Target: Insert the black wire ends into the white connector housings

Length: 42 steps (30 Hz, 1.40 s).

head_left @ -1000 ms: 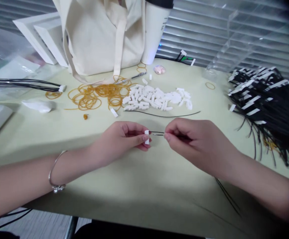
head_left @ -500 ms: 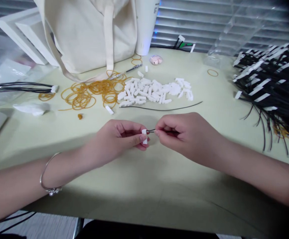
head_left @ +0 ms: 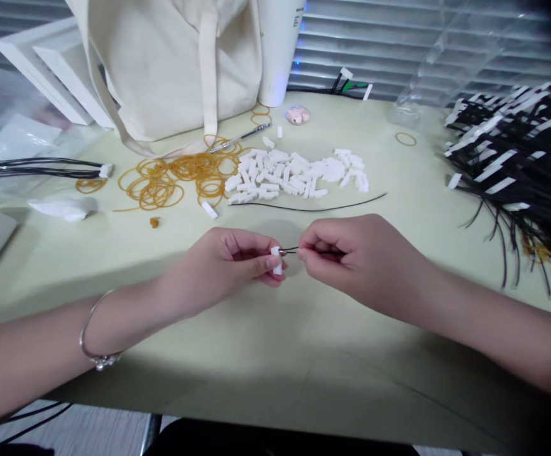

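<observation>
Between thumb and fingers, my left hand (head_left: 237, 259) pinches a small white plastic connector housing (head_left: 277, 261), held upright above the table. My right hand (head_left: 351, 253) is closed on thin black wires (head_left: 291, 251), whose ends reach the upper part of the housing's right side. How deep the tips sit in it I cannot tell. Just beyond my hands a single black wire (head_left: 308, 209) lies on the table, in front of a pile of white connector housings (head_left: 289, 174).
Tangled yellow rubber bands (head_left: 180, 171) and a pen (head_left: 242, 137) lie left of the pile. A cream cloth bag (head_left: 171, 76) and a white bottle (head_left: 278, 57) stand behind. Bundled black wires with white connectors (head_left: 517, 152) fill the right side; another wire bundle (head_left: 38, 167) lies left.
Both hands have shifted very slightly right in view, as has the background at the left. The gap between my right fingertips and the housing looks much the same.
</observation>
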Each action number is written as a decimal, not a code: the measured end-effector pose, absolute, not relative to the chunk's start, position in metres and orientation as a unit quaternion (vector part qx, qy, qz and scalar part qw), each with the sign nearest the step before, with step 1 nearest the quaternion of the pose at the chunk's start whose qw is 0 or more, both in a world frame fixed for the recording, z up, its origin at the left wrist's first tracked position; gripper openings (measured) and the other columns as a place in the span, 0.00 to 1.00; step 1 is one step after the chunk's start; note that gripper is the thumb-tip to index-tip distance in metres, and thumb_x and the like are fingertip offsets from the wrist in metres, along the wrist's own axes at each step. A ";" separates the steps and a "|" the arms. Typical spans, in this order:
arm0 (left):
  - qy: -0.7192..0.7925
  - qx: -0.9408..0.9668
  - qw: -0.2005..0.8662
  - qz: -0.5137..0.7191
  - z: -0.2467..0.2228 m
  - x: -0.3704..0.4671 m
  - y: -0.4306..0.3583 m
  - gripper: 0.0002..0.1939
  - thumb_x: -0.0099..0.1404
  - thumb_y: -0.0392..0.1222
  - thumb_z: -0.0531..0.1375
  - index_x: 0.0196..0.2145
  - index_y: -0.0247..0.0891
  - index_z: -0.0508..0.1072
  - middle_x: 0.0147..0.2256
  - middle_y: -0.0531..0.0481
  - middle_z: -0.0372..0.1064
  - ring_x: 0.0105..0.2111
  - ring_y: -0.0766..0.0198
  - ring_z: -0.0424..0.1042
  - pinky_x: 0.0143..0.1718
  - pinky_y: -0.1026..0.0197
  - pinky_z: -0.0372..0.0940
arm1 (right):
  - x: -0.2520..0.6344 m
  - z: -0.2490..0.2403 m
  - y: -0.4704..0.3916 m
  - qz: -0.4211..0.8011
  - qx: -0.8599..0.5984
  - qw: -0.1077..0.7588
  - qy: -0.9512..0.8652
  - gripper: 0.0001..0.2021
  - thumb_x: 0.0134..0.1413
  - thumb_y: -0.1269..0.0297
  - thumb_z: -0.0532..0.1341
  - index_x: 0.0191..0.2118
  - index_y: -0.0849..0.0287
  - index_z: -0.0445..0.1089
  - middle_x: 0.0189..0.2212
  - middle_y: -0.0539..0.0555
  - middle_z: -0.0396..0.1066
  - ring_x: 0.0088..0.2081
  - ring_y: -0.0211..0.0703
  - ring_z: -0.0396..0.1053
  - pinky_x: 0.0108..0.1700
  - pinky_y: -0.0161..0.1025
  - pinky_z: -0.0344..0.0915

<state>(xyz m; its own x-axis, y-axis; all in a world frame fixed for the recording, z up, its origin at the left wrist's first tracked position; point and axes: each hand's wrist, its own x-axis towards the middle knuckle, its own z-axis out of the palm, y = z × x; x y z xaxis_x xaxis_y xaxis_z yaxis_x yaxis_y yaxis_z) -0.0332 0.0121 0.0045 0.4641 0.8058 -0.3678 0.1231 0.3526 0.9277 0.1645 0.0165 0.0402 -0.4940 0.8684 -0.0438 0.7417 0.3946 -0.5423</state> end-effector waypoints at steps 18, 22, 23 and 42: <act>0.432 0.569 0.661 0.227 0.007 -0.035 0.009 0.06 0.60 0.40 0.60 0.33 0.34 0.73 0.28 0.52 0.72 0.30 0.69 0.71 0.37 0.65 0.66 | 0.141 0.042 0.076 0.197 -0.443 0.134 -0.864 0.09 0.51 0.59 0.58 0.32 0.59 0.72 0.31 0.50 0.70 0.30 0.31 0.61 0.34 0.31 0.54; 0.421 0.568 0.674 0.217 0.005 -0.036 0.010 0.05 0.60 0.38 0.60 0.33 0.34 0.72 0.27 0.53 0.71 0.29 0.71 0.70 0.36 0.68 0.65 | 0.109 0.021 0.104 0.162 -0.397 0.097 -0.898 0.07 0.49 0.63 0.60 0.32 0.60 0.73 0.31 0.50 0.69 0.33 0.32 0.61 0.36 0.31 0.53; 0.418 0.565 0.678 0.216 0.004 -0.036 0.010 0.04 0.59 0.38 0.60 0.32 0.34 0.71 0.27 0.54 0.71 0.29 0.72 0.70 0.35 0.68 0.65 | 0.103 0.017 0.108 0.149 -0.390 0.085 -0.905 0.07 0.50 0.63 0.60 0.33 0.60 0.73 0.31 0.51 0.69 0.34 0.33 0.62 0.37 0.32 0.53; 0.352 0.341 0.836 0.249 0.007 -0.045 0.027 0.04 0.60 0.34 0.61 0.33 0.31 0.75 0.30 0.49 0.73 0.30 0.68 0.74 0.35 0.67 0.69 | 0.156 0.054 0.041 0.001 -0.420 0.134 -0.898 0.09 0.60 0.63 0.48 0.35 0.59 0.63 0.34 0.54 0.68 0.30 0.36 0.62 0.30 0.35 0.53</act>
